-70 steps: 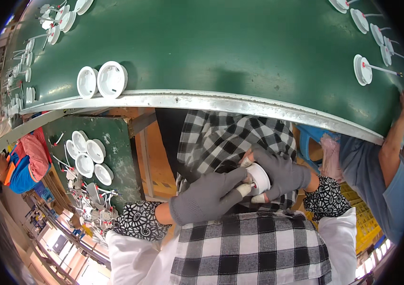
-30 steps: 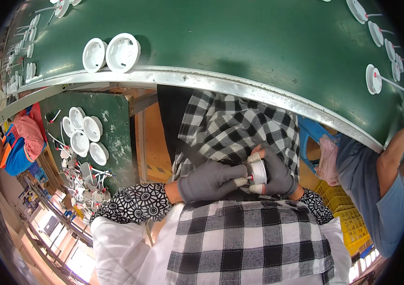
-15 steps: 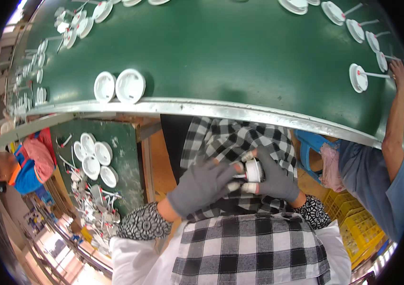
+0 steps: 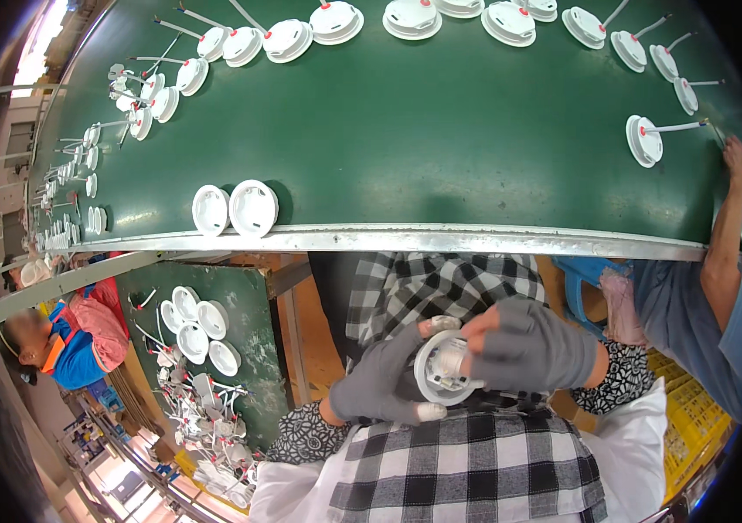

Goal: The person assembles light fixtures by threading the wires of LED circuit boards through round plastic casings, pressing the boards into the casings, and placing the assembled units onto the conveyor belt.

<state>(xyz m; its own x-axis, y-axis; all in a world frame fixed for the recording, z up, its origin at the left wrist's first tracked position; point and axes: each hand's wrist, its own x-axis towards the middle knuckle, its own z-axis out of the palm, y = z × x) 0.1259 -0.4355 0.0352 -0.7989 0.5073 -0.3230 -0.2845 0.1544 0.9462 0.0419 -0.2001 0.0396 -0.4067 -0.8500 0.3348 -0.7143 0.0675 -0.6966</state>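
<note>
Above my lap, a round white lamp-like housing [image 4: 429,390] is turned with its hollow side up; small electronic parts show inside it. My left hand [image 4: 380,376], in a grey glove with bare or white-wrapped fingertips, grips its rim from the left, thumb at the near edge and a finger at the far edge. From the right, my right hand [image 4: 532,349], gloved alike, reaches over the housing with bent fingers touching its inside and right rim. The fingers are slightly blurred, and what lies under them is hidden.
Two white cups [image 4: 253,209] stand near the metal edge [image 4: 476,237] of the green table [image 4: 406,131]. Several wired white units [image 4: 288,40] line its far side. On the left, a side table [image 4: 249,301] bears cups and piled wired parts [image 4: 205,405]. A co-worker's arm [image 4: 728,205] is at right.
The housing has turned so its hollow side faces up, and it sits lower and slightly left. My right hand has moved from its right side to over it. The view has tilted upward.
</note>
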